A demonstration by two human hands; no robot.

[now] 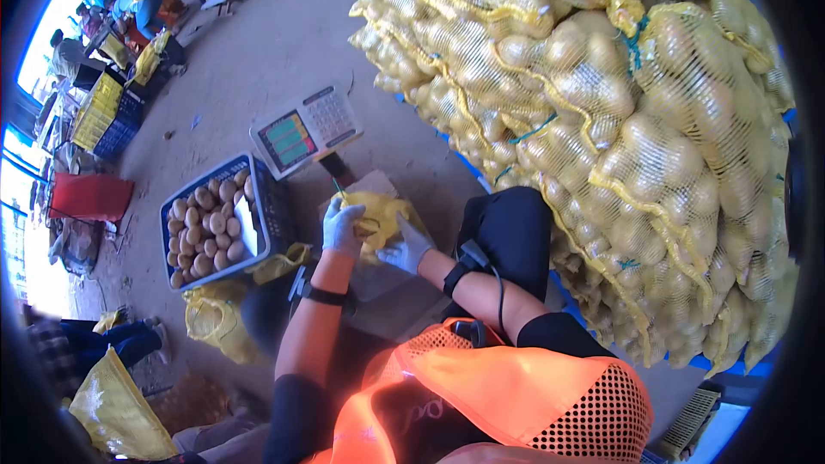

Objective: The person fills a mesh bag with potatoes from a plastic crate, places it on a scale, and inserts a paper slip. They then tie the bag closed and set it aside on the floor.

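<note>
A yellow mesh bag (pixel 384 216) stands in front of me on the weighing scale's platform, below its display (pixel 306 131). My left hand (pixel 342 228), in a pale glove, is closed on the bag's gathered top, where a green tie sticks up. My right hand (pixel 407 246), gloved too, lies against the bag's right side, its fingers partly spread. What the bag holds is hidden. To the left, a blue crate (pixel 281 236) holds several brown potatoes (pixel 204 222) and a white sheet.
Filled mesh sacks (pixel 593 69) are stacked high at the right on a blue frame. An empty-looking mesh bag (pixel 215 322) lies below the crate. Other people sit at the upper left near crates (pixel 120 133). A red container (pixel 88 197) and another person's legs (pixel 129 339) are at the left.
</note>
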